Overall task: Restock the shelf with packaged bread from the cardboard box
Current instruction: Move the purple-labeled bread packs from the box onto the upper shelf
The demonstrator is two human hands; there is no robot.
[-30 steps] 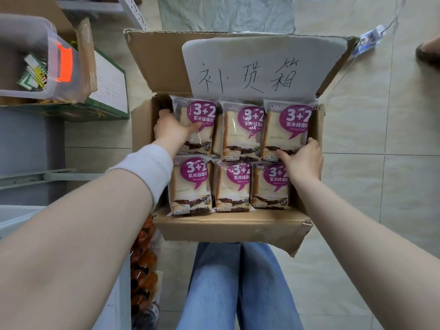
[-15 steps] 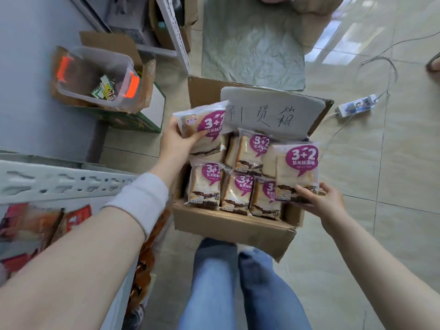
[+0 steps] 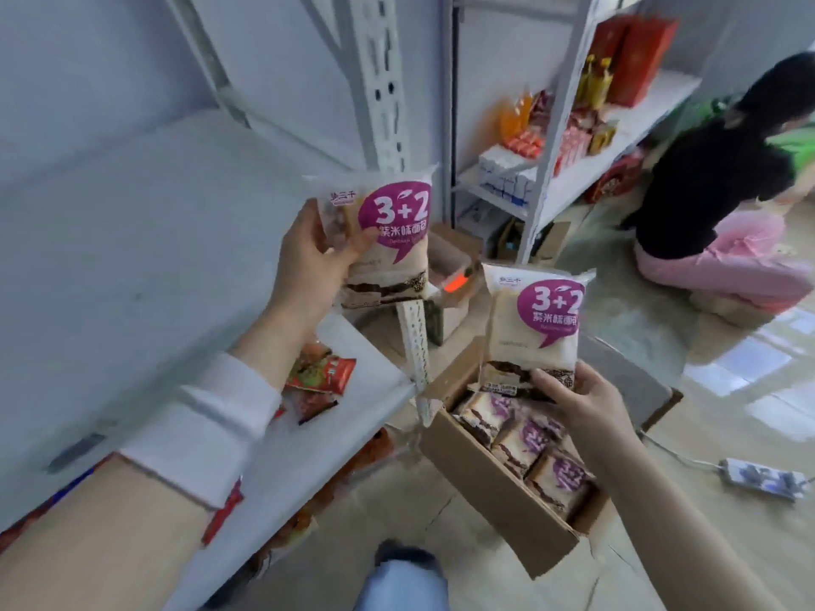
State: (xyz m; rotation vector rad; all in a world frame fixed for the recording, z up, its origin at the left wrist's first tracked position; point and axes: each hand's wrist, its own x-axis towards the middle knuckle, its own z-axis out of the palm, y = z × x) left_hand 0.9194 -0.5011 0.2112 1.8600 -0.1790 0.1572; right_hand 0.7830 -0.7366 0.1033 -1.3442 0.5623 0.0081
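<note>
Shelf (image 3: 154,258) board runs broad and grey to the left of my left grip (image 3: 308,266). Its front corner meets the slotted upright (image 3: 383,81), close behind the bread pack (image 3: 388,240) that grip holds by the side. Right grip (image 3: 577,407) pinches a second pack (image 3: 533,328) at its bottom edge, above the cardboard box (image 3: 498,518). Half a second back both packs sat low over the box; now the left one is at shelf height. Red snack packets (image 3: 322,381) lie under my wrist. A crouching person (image 3: 714,178) is well off to the right.
</note>
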